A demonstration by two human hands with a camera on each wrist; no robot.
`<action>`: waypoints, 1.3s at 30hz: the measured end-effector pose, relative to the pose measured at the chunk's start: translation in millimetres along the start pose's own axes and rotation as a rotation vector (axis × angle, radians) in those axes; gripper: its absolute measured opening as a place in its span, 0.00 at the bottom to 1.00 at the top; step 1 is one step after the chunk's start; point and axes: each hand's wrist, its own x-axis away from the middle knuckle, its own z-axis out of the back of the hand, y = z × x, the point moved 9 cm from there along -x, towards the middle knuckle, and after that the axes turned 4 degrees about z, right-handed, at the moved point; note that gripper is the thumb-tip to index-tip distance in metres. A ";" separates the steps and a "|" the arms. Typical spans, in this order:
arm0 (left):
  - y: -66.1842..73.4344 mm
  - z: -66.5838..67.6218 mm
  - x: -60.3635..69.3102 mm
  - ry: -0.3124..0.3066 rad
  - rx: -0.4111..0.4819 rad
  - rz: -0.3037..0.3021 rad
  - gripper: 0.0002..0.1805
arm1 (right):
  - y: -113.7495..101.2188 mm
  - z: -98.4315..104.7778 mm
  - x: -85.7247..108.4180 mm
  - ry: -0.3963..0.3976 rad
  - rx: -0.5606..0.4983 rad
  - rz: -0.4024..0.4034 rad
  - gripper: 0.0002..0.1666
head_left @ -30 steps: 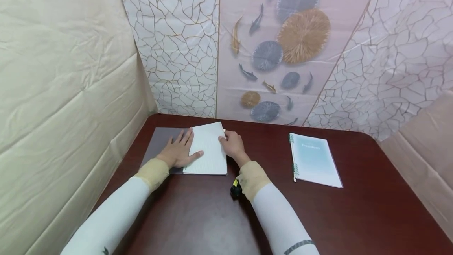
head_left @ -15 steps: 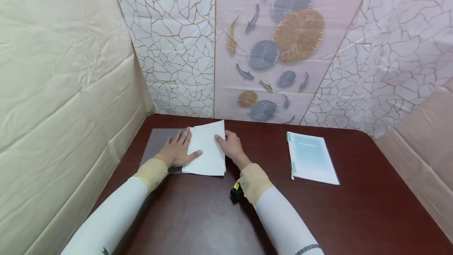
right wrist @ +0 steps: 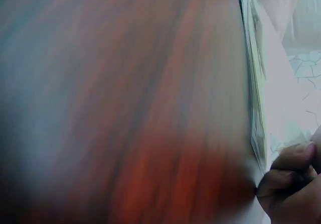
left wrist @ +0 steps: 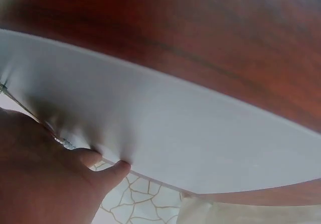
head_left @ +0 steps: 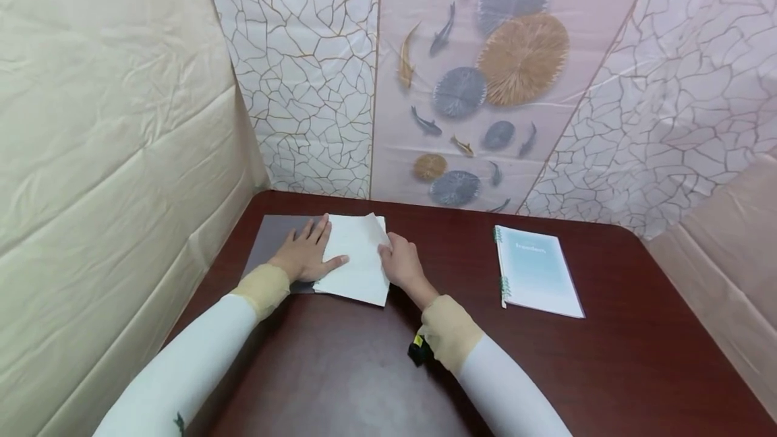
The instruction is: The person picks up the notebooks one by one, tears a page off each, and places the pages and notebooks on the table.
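Observation:
An open spiral notebook lies at the table's back left, its white pages [head_left: 352, 261] on the right and its grey cover [head_left: 267, 241] folded out to the left. The left hand [head_left: 303, 256] rests flat with spread fingers across the binding, thumb on the page. At the pages' right edge the right hand [head_left: 402, 263] pinches a sheet, whose upper corner bends up. In the right wrist view, the right hand [right wrist: 293, 184] has curled fingers at the edge of the page stack [right wrist: 256, 78]. The left wrist view shows the left hand [left wrist: 55, 174] over the grey cover [left wrist: 190, 128].
A second ring-bound notebook [head_left: 539, 272] with a pale blue cover lies closed to the right on the dark red table [head_left: 631, 329]. A small black object with a yellow mark [head_left: 419, 349] is beside the right wrist. Patterned cloth [head_left: 315, 86] stands behind the table.
The sheet under the right hand has shifted and its top corner now folds over. The right hand has moved slightly down and turned. The left hand has stayed on the notebook.

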 end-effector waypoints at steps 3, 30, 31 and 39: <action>-1.5 0.3 3.1 -0.008 0.000 0.010 0.59 | 1.5 1.0 6.2 -0.018 -0.015 -0.018 0.22; 1.4 5.4 4.5 0.010 0.002 -0.029 0.58 | 106.7 104.6 -27.0 -0.106 0.200 -0.309 0.29; 1.5 5.5 4.6 0.012 0.004 -0.030 0.58 | 108.8 103.8 -25.0 -0.123 0.222 -0.316 0.31; 3.2 6.9 2.3 0.005 0.016 -0.038 0.57 | 114.9 106.4 -14.1 -0.127 0.336 -0.370 0.33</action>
